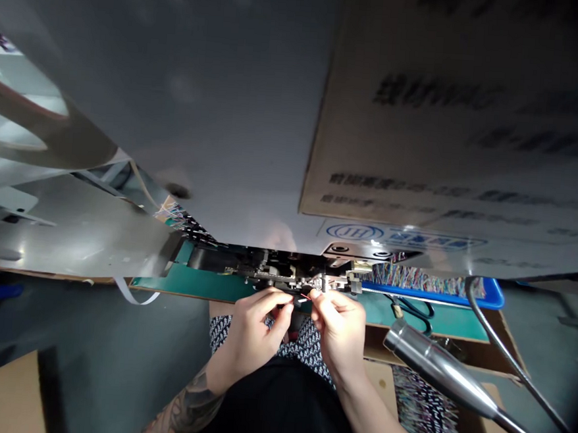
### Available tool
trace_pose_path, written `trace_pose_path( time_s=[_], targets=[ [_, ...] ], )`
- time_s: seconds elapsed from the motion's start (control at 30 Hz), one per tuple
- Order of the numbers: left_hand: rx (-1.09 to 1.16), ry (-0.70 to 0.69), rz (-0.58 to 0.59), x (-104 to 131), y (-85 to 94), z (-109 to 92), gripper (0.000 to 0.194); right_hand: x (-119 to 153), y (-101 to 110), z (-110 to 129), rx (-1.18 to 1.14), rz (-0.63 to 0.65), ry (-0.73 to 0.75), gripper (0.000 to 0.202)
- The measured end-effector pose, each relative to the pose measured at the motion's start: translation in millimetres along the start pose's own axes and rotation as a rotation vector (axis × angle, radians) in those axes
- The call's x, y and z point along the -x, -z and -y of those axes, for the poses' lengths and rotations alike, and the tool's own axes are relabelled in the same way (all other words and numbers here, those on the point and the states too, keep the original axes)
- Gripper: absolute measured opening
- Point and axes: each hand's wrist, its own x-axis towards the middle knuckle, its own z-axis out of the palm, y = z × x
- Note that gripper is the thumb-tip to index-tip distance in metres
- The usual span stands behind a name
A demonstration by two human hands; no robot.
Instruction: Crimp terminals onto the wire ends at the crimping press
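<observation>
A thin red wire (305,297) shows between my two hands, just in front of the metal working parts (314,283) of a crimping-type machine. My right hand (341,326) pinches the wire between thumb and forefinger, close to those parts. Thumb and forefinger of my left hand (256,326) are also brought together, beside the wire's free end. Whatever lies between the left fingertips is too small to make out. The machine's large grey housing (202,105) hangs over both hands and hides the upper mechanism.
On the green bench top (205,288), a blue tray (497,296) of many coloured wires stands at right. Dark looped handles (414,309) lie before it. A metal lamp (441,366) reaches in from the right. Wire bundles (428,411) fill a box below; a cardboard box (4,394) sits lower left.
</observation>
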Motion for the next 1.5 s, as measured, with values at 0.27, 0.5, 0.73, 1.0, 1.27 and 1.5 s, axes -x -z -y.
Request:
trace_pose_path(
  time_s=[0.27, 0.5, 0.73, 1.0, 1.27, 1.5],
  targets=[
    [-0.006, -0.023, -0.014, 1.8, -0.7, 2.2, 0.014, 0.3, -1.2, 1.3, -0.002, 0.004, 0.008, 0.049],
    [-0.087, -0.131, -0.011, 1.2, 5.0, 3.4, 0.018, 2.3, 1.8, 18.3, 0.147, 0.074, -0.015, 0.042],
    [-0.015, 0.007, 0.151, -1.1, 15.5, 6.0, 0.016, -2.0, 12.8, 33.1, 0.176, 0.266, -0.075, 0.033],
    [0.042, 0.081, 0.184, -1.2, 14.4, 8.4, 0.016, 0.3, 14.2, 33.0, 0.159, 0.248, -0.075, 0.028],
    [-0.065, -0.046, 0.058, -3.4, 7.5, 1.2, 0.014, 7.1, 9.0, 24.4, 0.190, 0.087, 0.074, 0.025],
    [-0.143, -0.128, -0.052, -2.8, -2.3, -0.7, 0.013, 3.6, 4.7, 14.6, 0.234, 0.011, 0.100, 0.047]
  ],
)
